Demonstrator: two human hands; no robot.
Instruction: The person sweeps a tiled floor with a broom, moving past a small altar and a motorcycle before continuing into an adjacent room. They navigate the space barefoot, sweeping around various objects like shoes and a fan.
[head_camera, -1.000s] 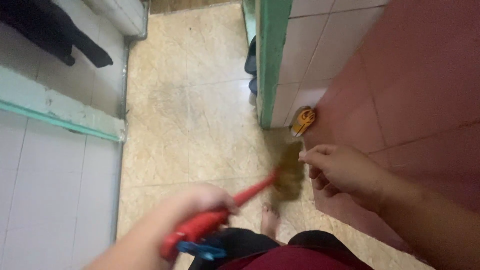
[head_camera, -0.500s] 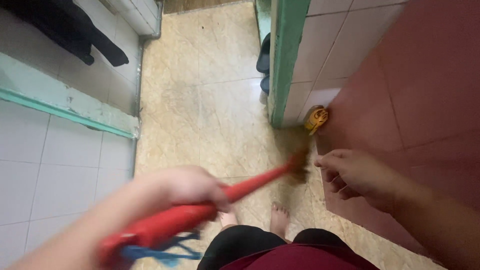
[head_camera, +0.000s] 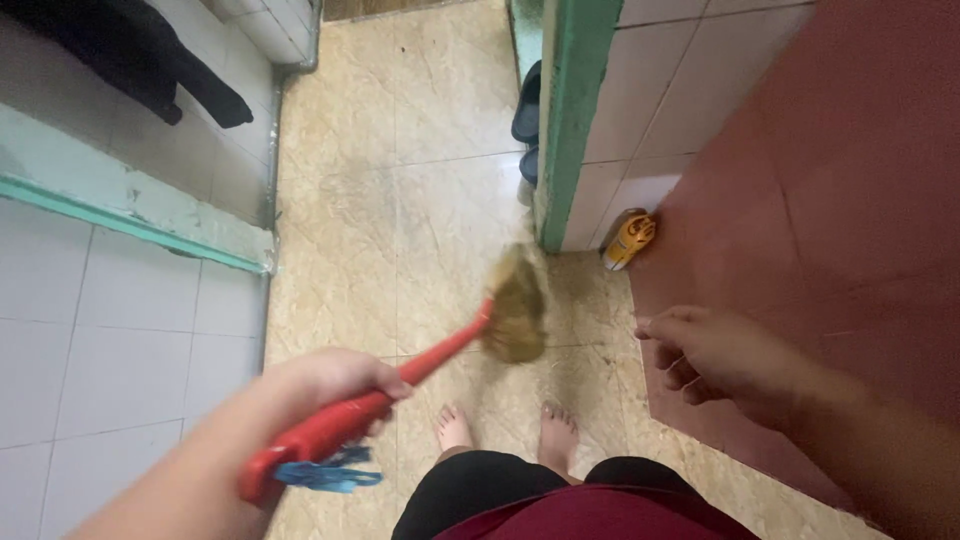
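Swept leftward since the earlier frames, the straw-coloured broom head (head_camera: 515, 312) now lies blurred over the beige floor tiles (head_camera: 340, 130), out in front of the green-edged wall corner (head_camera: 567, 120) rather than beside the red surface where it was half a second ago. Left hand (head_camera: 335, 378): fingers wrapped fully round the red broom handle (head_camera: 385, 392) — a closed grip near the lower end of the handle, where a scrap of blue cord (head_camera: 325, 473) hangs loose. From this hand the handle runs up and to the right to the broom head. Right hand (head_camera: 715, 355): thumb and forefinger drawn together, remaining fingers curled under, nothing visible between them; it hovers at the edge of the red tiled surface (head_camera: 840, 190), well apart from the broom, in much the same place as before. Two bare feet (head_camera: 505, 430) stand on the floor below the broom head, with black shorts and a maroon garment at the bottom edge of the view. An orange-and-yellow bottle (head_camera: 630, 238) lies at the base of the white tiled wall, between the corner and the red surface. Dark sandals (head_camera: 527, 120) sit behind the green edge — partly hidden. Upper left: a black cloth (head_camera: 130, 55) hangs over a white tiled ledge with pale green trim (head_camera: 120, 205).
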